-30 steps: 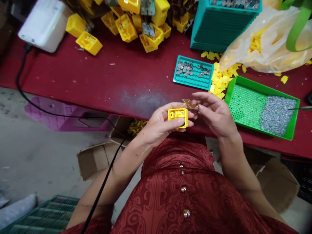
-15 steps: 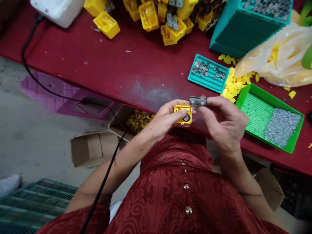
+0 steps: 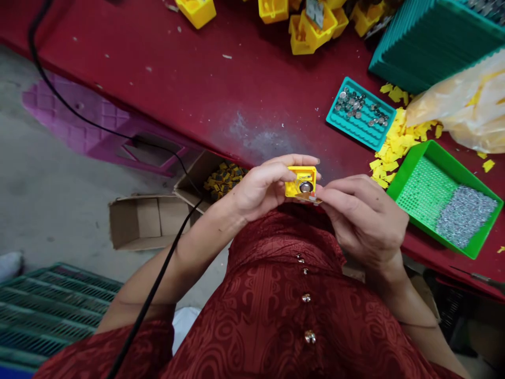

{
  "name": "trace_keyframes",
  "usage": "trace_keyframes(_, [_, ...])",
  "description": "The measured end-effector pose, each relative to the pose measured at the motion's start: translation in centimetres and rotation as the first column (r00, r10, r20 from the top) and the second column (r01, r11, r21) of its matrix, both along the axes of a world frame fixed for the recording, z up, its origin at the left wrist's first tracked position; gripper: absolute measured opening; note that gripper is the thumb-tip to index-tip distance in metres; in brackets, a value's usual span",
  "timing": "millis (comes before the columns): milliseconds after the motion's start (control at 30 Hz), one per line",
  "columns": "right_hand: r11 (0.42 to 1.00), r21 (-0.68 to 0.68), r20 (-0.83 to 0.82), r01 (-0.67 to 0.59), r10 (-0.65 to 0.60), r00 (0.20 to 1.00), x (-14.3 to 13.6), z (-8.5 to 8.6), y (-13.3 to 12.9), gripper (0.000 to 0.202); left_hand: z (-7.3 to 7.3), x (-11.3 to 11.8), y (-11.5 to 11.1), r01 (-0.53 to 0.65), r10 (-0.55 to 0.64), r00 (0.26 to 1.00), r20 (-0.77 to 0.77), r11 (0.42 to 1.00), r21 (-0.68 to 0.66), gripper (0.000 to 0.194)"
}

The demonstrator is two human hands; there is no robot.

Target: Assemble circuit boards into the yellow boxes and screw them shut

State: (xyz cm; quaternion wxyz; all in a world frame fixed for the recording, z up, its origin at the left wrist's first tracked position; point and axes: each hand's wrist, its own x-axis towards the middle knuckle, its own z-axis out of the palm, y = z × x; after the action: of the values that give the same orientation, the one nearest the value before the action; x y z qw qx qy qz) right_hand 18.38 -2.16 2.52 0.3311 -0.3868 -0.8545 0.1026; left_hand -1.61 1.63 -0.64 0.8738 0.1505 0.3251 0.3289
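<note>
My left hand (image 3: 265, 184) is closed around a small yellow plastic case (image 3: 291, 189), its open side facing up. Inside the case sits a round, dark-rimmed metal part (image 3: 305, 187), which looks like a small speaker. The fingers of my right hand (image 3: 361, 216) pinch a small circuit board (image 3: 309, 197) at the case's near right corner. That board is tilted nearly edge-on, with a pale and reddish piece at its end. Whether it touches the case's rim I cannot tell.
On the red-covered table (image 3: 177, 79) lie a teal tray (image 3: 357, 113) of small metal discs, yellow scraps (image 3: 394, 142), and a green basket (image 3: 418, 168) of screw-like metal pieces. More yellow cases (image 3: 315, 31) and stacked teal trays (image 3: 426, 47) stand behind. A black cable (image 3: 173, 252) crosses my left forearm.
My right hand has brought the circuit board from above the case's upper right down to its near edge, tilting it. My left thumb has drawn back from inside the case. The view has shifted.
</note>
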Motion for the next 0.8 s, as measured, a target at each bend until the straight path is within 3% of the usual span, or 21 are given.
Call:
trace_keyframes(233, [0.998,0.006,0.039,-0.067,0.066,0.997,0.4,0.9,-0.1,0.018,1.1,0.6,-0.3,0.026,0.005,0.975,-0.223,0.990,0.137,0.040])
trace_keyframes(367, [0.998,-0.016,0.044,-0.057,0.057,0.997,0.4,1.5,-0.1,0.017,1.3,0.9,-0.5,0.047,0.003,0.973,-0.231,0.976,0.212,0.031])
trace_keyframes(433, [0.999,-0.052,0.044,0.009,-0.006,0.999,0.3,1.8,-0.2,0.013,1.4,1.0,-0.5,0.036,0.023,0.973,-0.230,0.968,0.249,0.028])
trace_keyframes(567, [0.981,-0.107,0.044,0.160,-0.156,0.987,0.2,1.9,-0.2,0.006,1.7,0.9,-0.3,0.067,-0.040,0.988,-0.152,0.983,0.171,0.028])
trace_keyframes(667, [0.972,-0.139,0.074,0.187,-0.179,0.981,0.4,1.9,0.1,0.007,1.9,0.8,-0.2,0.075,-0.065,0.991,-0.117,0.994,0.080,0.035])
trace_keyframes(800, [0.974,-0.158,0.100,0.165,-0.150,0.984,0.7,2.1,0.4,0.008,1.9,1.0,-0.5,0.068,-0.036,0.980,-0.195,0.985,0.158,0.040])
